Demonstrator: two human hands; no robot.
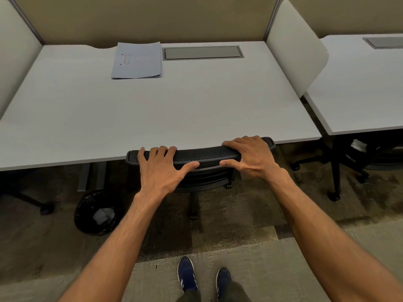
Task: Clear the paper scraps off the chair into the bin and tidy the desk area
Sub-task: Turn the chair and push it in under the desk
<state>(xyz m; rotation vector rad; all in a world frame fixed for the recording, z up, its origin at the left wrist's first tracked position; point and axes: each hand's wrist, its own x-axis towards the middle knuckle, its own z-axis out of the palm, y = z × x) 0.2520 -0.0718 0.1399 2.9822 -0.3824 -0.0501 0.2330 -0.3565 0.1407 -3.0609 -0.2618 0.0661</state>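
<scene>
A black mesh office chair (205, 154) is tucked under the white desk (139, 110), only the top of its backrest and part of its base showing. My left hand (162, 167) grips the backrest's left part, fingers over the top and thumb in front. My right hand (248, 155) grips its right part the same way. The seat is hidden under the desk. A black round bin (96, 212) stands on the floor below the desk's left side, with crumpled paper scraps (104, 215) inside. A stack of paper sheets (137, 60) lies at the back of the desk.
A grey cable hatch (202, 52) is set into the desk at the back. White dividers stand at both sides, the right one (294, 46) separating a second desk (357, 83) with another chair (357, 162) beneath. My shoes (187, 273) stand on carpet.
</scene>
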